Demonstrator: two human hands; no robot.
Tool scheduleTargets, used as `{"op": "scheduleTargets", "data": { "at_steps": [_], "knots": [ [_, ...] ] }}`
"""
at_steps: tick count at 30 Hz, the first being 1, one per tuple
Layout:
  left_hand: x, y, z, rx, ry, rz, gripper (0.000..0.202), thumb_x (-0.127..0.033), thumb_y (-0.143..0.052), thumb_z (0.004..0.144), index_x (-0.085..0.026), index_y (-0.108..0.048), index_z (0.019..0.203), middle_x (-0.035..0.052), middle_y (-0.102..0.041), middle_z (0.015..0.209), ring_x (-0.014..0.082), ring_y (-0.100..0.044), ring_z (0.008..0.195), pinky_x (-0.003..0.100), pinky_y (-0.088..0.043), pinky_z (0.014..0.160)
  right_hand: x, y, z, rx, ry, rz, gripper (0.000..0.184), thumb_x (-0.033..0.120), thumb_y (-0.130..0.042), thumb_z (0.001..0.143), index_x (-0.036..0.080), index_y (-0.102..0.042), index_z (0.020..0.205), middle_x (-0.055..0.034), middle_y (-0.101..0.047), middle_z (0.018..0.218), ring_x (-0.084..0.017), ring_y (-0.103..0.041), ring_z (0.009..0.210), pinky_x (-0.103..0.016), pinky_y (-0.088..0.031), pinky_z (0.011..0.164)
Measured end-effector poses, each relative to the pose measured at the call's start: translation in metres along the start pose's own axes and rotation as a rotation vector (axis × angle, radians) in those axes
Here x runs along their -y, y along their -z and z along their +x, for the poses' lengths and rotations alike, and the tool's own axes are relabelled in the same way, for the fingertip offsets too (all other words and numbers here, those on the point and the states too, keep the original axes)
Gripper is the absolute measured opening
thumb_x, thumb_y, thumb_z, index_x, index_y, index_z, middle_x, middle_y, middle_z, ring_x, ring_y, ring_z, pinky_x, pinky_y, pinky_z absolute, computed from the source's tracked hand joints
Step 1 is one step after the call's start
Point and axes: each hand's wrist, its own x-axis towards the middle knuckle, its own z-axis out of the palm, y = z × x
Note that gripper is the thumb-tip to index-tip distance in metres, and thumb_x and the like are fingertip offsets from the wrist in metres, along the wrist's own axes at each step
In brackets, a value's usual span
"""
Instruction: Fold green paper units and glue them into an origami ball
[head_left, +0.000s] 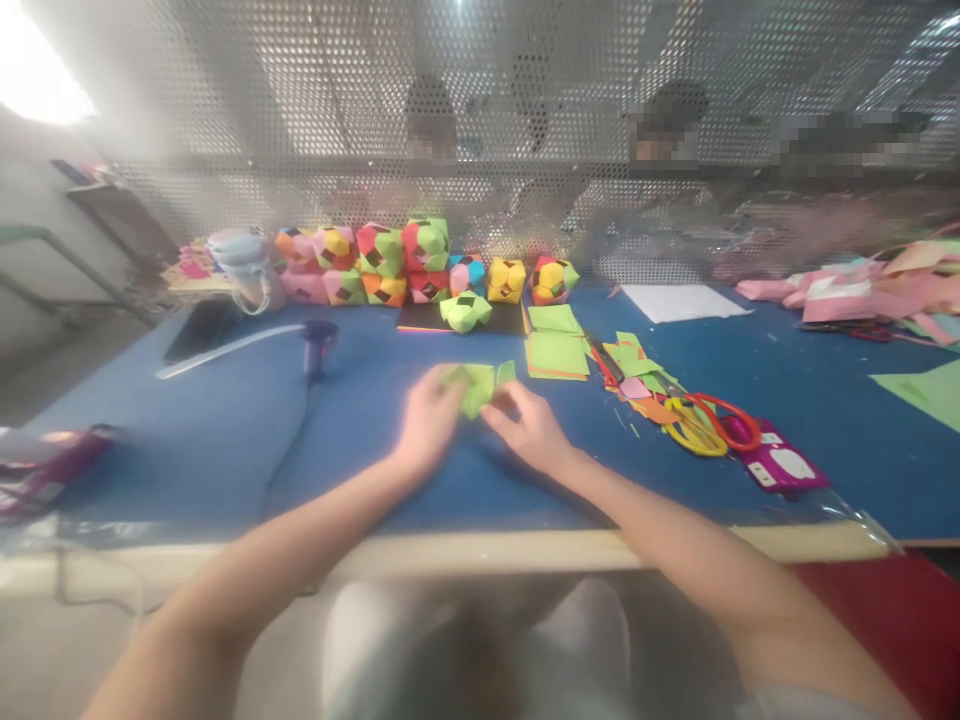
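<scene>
A small piece of green folded paper (478, 388) is held just above the blue table. My left hand (433, 410) pinches its left side, thumb on top. At its right, the thumb and fingers of my right hand (529, 418) close on a small green paper flap (505, 372); whether that flap is joined to the rest I cannot tell. Behind my hands, a green folded-paper ball (466, 312) sits on a dark sheet. Just beyond my right hand lies a stack of green paper squares (556, 355).
Colourful paper balls (381, 252) stand in rows along the perforated metal screen. Scissors with red and yellow handles (709, 425) lie among paper scraps at right, beside a purple packet (784, 462). A purple glue gun (318, 345) with a cord stands left. A lidded cup (241, 265) is behind it.
</scene>
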Motion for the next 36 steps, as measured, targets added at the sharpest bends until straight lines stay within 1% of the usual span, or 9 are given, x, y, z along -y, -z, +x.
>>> {"op": "scheduleTargets", "data": {
  "at_steps": [3, 9, 13, 20, 25, 29, 32, 34, 36],
  "knots": [
    [0.002, 0.0, -0.003, 0.05, -0.094, 0.012, 0.017, -0.024, -0.055, 0.077, -0.016, -0.063, 0.089, 0.0033, -0.067, 0.087, 0.0134, -0.059, 0.077, 0.022, -0.046, 0.068, 0.003, -0.004, 0.002, -0.005, -0.127, 0.117, 0.017, 0.037, -0.053, 0.079, 0.021, -0.05, 0.076, 0.0001, -0.06, 0.07, -0.014, -0.056, 0.064, -0.026, -0.046, 0.062],
    [0.003, -0.003, -0.006, 0.101, -0.103, 0.071, 0.013, -0.025, -0.057, 0.074, -0.016, -0.062, 0.081, 0.0023, -0.064, 0.082, 0.0139, -0.057, 0.077, 0.023, -0.045, 0.07, 0.0, 0.003, 0.008, -0.112, -0.197, 0.197, 0.017, 0.036, -0.056, 0.074, 0.02, -0.052, 0.069, 0.0015, -0.057, 0.063, -0.013, -0.053, 0.059, -0.025, -0.044, 0.057],
    [0.005, -0.006, -0.006, 0.103, -0.068, 0.105, 0.009, -0.023, -0.059, 0.071, -0.016, -0.061, 0.076, 0.0009, -0.063, 0.075, 0.013, -0.055, 0.07, 0.022, -0.043, 0.064, -0.002, 0.006, 0.01, -0.114, -0.205, 0.191, 0.021, 0.039, -0.059, 0.072, 0.02, -0.051, 0.066, 0.0015, -0.057, 0.06, -0.013, -0.053, 0.057, -0.025, -0.044, 0.055],
    [0.01, -0.005, -0.002, 0.139, -0.02, 0.105, 0.01, -0.02, -0.058, 0.068, -0.015, -0.063, 0.075, 0.0018, -0.065, 0.074, 0.0134, -0.056, 0.069, 0.022, -0.042, 0.06, -0.002, 0.006, 0.008, -0.07, -0.202, 0.164, 0.02, 0.037, -0.059, 0.071, 0.02, -0.05, 0.064, 0.0011, -0.058, 0.059, -0.013, -0.053, 0.056, -0.026, -0.045, 0.055],
    [0.013, -0.004, 0.0, 0.125, 0.01, 0.065, 0.009, -0.022, -0.061, 0.066, -0.014, -0.061, 0.071, 0.0007, -0.063, 0.069, 0.0121, -0.054, 0.064, 0.021, -0.042, 0.056, -0.005, 0.003, 0.007, 0.019, -0.166, 0.16, 0.02, 0.04, -0.056, 0.076, 0.02, -0.051, 0.073, 0.0012, -0.059, 0.065, -0.013, -0.054, 0.059, -0.025, -0.044, 0.056],
    [0.014, -0.005, 0.003, 0.127, 0.033, 0.028, 0.009, -0.02, -0.061, 0.064, -0.014, -0.06, 0.071, 0.0005, -0.062, 0.067, 0.012, -0.055, 0.06, 0.023, -0.045, 0.055, -0.009, 0.003, 0.008, 0.047, -0.121, 0.052, 0.023, 0.041, -0.054, 0.079, 0.02, -0.051, 0.07, 0.0015, -0.058, 0.062, -0.012, -0.052, 0.057, -0.024, -0.043, 0.055],
    [0.011, -0.002, 0.01, 0.095, 0.051, -0.02, 0.01, -0.018, -0.059, 0.065, -0.014, -0.06, 0.074, 0.0012, -0.062, 0.067, 0.0132, -0.058, 0.058, 0.025, -0.048, 0.054, -0.019, 0.018, 0.016, -0.031, -0.079, 0.017, 0.025, 0.044, -0.052, 0.08, 0.02, -0.054, 0.075, -0.0003, -0.061, 0.069, -0.014, -0.057, 0.063, -0.026, -0.046, 0.061],
    [0.009, 0.002, 0.017, 0.046, 0.047, -0.055, 0.01, -0.016, -0.057, 0.066, -0.013, -0.06, 0.076, 0.0024, -0.063, 0.069, 0.0137, -0.06, 0.058, 0.027, -0.05, 0.054, -0.033, 0.034, 0.024, -0.187, -0.115, -0.054, 0.026, 0.045, -0.047, 0.083, 0.02, -0.054, 0.078, -0.0011, -0.062, 0.071, -0.014, -0.059, 0.064, -0.027, -0.048, 0.063],
    [0.008, 0.006, 0.024, 0.007, 0.052, -0.069, 0.012, -0.014, -0.057, 0.065, -0.013, -0.06, 0.077, 0.0037, -0.064, 0.07, 0.0136, -0.06, 0.058, 0.027, -0.052, 0.054, -0.05, 0.048, 0.033, -0.258, -0.15, -0.108, 0.024, 0.041, -0.042, 0.085, 0.02, -0.054, 0.081, -0.0025, -0.062, 0.073, -0.015, -0.059, 0.066, -0.029, -0.048, 0.065]
  ]
}}
